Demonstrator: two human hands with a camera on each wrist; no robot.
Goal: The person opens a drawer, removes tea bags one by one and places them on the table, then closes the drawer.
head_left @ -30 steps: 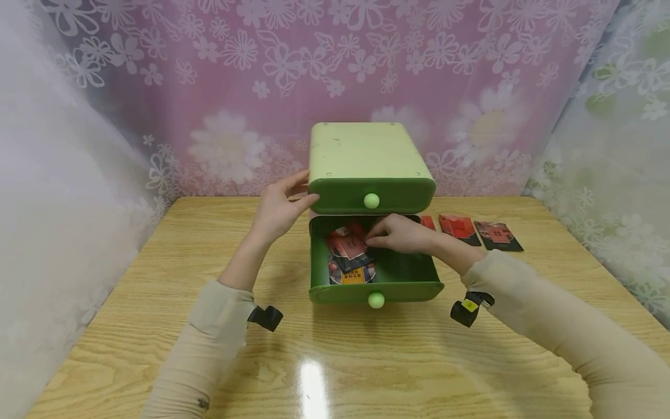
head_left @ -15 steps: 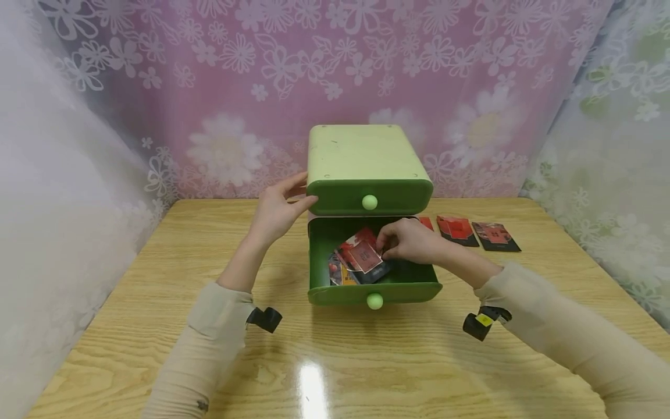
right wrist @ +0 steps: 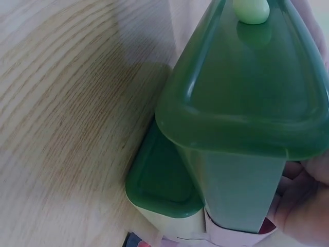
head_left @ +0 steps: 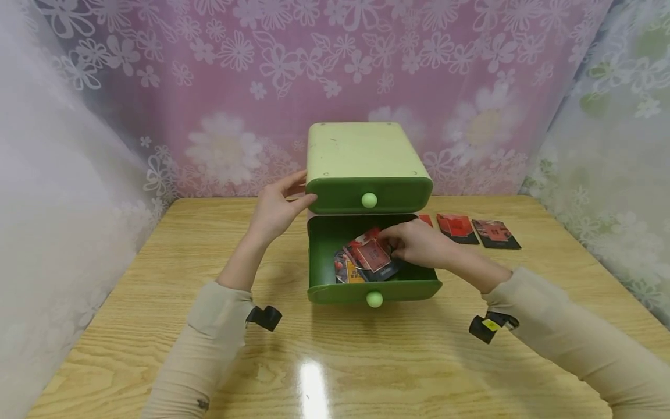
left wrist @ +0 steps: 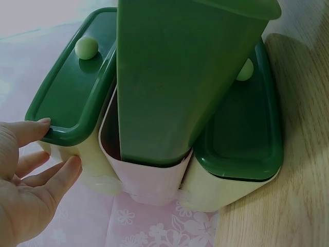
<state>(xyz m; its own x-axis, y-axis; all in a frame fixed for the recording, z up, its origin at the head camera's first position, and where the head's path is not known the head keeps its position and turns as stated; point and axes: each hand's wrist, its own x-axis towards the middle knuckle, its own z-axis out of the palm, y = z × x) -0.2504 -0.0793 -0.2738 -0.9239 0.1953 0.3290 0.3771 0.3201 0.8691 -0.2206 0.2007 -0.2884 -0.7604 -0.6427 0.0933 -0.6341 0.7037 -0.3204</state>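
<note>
A small cream cabinet (head_left: 366, 148) with green drawers stands on the table. Its middle drawer (head_left: 335, 294) is pulled out toward me. At the upper left corner, my left hand (head_left: 274, 212) holds the cabinet, thumb on the top drawer's front (left wrist: 72, 95) and fingers along the side. My right hand (head_left: 424, 244) reaches into the middle drawer and pinches the right edge of a flat red-and-black packet (head_left: 374, 256). Under that packet, to its left, lies another with an orange label (head_left: 354, 273). In the right wrist view the drawer front hides part of the right hand (right wrist: 303, 200).
On the table to the cabinet's right lie a red packet (head_left: 458, 227) and a darker packet (head_left: 496, 234), with a third partly behind the right arm. The bottom drawer (left wrist: 241, 123) is closed. A floral curtain (head_left: 251, 87) hangs behind the table.
My right hand has moved right and slightly toward me inside the drawer. The red-and-black packet has slid right with it, turning a little. My left hand has stayed at the corner.
</note>
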